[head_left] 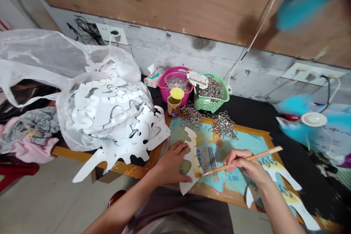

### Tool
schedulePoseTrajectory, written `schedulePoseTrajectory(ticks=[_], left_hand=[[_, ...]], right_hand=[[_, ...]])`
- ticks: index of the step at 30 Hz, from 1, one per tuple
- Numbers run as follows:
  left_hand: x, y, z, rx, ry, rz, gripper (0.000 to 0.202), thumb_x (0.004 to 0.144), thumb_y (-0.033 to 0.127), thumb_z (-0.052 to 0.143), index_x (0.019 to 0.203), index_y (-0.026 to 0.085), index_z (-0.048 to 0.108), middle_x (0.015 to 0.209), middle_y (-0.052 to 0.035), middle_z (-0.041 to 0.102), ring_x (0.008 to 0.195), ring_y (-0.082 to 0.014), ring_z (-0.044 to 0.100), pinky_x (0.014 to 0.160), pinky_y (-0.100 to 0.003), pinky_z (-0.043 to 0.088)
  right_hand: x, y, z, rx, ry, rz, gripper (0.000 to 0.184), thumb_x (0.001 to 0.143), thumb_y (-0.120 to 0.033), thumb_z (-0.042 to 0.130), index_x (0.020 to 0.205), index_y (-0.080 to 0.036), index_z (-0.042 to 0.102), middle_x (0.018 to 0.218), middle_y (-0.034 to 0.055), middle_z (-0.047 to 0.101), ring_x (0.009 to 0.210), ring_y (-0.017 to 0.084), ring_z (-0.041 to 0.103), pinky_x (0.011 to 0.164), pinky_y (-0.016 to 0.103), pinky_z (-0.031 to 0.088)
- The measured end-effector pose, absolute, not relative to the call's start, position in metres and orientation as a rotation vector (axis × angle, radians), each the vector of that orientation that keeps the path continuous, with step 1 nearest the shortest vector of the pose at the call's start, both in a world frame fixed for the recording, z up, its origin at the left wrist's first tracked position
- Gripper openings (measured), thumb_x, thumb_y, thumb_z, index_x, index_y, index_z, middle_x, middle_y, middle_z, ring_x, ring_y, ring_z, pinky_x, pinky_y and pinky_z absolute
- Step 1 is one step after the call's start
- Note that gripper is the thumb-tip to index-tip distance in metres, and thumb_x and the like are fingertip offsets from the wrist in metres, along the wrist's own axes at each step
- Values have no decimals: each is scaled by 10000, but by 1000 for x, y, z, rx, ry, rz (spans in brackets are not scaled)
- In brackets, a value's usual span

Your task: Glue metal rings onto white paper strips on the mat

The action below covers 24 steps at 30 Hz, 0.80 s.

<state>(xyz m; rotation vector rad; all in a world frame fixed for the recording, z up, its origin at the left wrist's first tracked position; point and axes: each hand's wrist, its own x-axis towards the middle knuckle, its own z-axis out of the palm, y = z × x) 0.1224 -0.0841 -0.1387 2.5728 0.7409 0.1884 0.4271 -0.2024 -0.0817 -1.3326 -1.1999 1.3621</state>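
My left hand lies flat with fingers spread on a white cut-out paper shape, pinning it to the blue and yellow work board. My right hand is closed on a wooden-handled brush. The brush tip rests on the yellowish smeared part of the cut-out, near its lower right edge. A small glue pot with a yellow lid stands at the board's far left corner.
A large clear bag of white cut-outs fills the left. Metal ring piles lie behind the board, with a pink bowl and green basket of rings. Glued cut-outs lie at right. A blurred blue fan stands far right.
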Motion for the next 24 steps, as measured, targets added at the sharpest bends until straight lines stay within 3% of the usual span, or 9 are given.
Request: schedulePoseTrajectory(ticks=[7, 11, 24], left_hand=[[123, -85, -139, 2573, 745, 184, 1140, 605, 780, 733, 1519, 226, 335, 1552, -147, 400, 1470, -408, 267, 1193, -667, -66], [123, -84, -138, 2578, 744, 194, 1138, 602, 793, 722, 1514, 225, 345, 1543, -142, 416, 1468, -404, 273, 1198, -659, -59], [123, -84, -137, 2568, 754, 174, 1139, 612, 773, 731, 1523, 222, 327, 1558, -140, 392, 1472, -406, 262, 1194, -672, -50]], right_hand=[[433, -218, -83, -1381, -1111, 1184, 150, 801, -327, 681, 741, -203, 742, 803, 77, 746, 796, 260, 718, 671, 326, 590], [429, -221, -85, -1359, -1122, 1240, 160, 787, -322, 687, 692, -201, 731, 726, 72, 732, 694, 245, 699, 602, 314, 567], [426, -222, -91, -1335, -1107, 1300, 168, 794, -335, 680, 740, -188, 740, 760, 87, 749, 729, 258, 724, 624, 330, 593]])
